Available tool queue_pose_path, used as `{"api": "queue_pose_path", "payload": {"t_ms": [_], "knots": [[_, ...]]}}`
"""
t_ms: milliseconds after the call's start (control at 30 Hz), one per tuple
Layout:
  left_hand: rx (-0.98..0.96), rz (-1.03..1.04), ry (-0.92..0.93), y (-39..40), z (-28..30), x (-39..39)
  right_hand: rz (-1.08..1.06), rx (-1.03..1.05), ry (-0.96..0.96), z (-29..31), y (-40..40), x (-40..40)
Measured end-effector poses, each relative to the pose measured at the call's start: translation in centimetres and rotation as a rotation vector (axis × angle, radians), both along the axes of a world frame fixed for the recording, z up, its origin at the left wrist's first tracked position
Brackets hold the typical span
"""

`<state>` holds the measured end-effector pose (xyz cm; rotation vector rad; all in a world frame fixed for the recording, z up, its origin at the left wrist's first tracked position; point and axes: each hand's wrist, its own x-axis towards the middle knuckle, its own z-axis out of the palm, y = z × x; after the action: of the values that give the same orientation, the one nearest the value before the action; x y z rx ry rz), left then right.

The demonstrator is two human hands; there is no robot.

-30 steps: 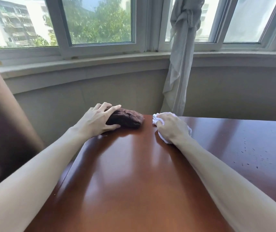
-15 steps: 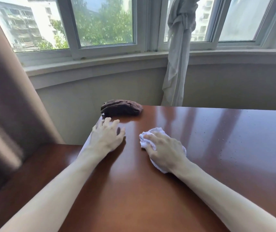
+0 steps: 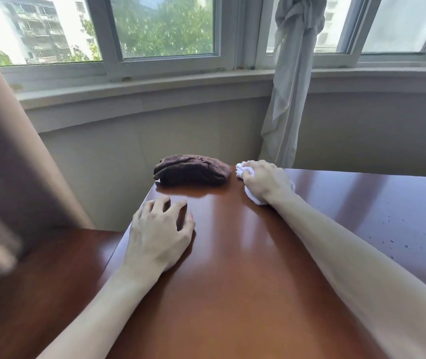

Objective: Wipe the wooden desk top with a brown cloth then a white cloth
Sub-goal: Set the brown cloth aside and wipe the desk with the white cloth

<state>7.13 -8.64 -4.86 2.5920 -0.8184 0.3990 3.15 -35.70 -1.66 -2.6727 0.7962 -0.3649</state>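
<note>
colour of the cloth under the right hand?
White. The cloth shows under the right hand on the desk, head view.

head: worn at head height | faces forward-down over desk top toward window | close, wide-angle

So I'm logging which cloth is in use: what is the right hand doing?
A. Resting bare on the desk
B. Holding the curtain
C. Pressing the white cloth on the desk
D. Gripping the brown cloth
C: the right hand presses the white cloth on the desk; the brown cloth lies untouched beside it.
</note>
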Motion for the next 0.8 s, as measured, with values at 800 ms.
{"api": "queue_pose_path", "payload": {"t_ms": [800], "knots": [[0.011, -0.026, 0.135, 0.7, 1.1, -0.7, 0.480, -0.018, -0.066, -0.5, 17.1, -21.8]]}}
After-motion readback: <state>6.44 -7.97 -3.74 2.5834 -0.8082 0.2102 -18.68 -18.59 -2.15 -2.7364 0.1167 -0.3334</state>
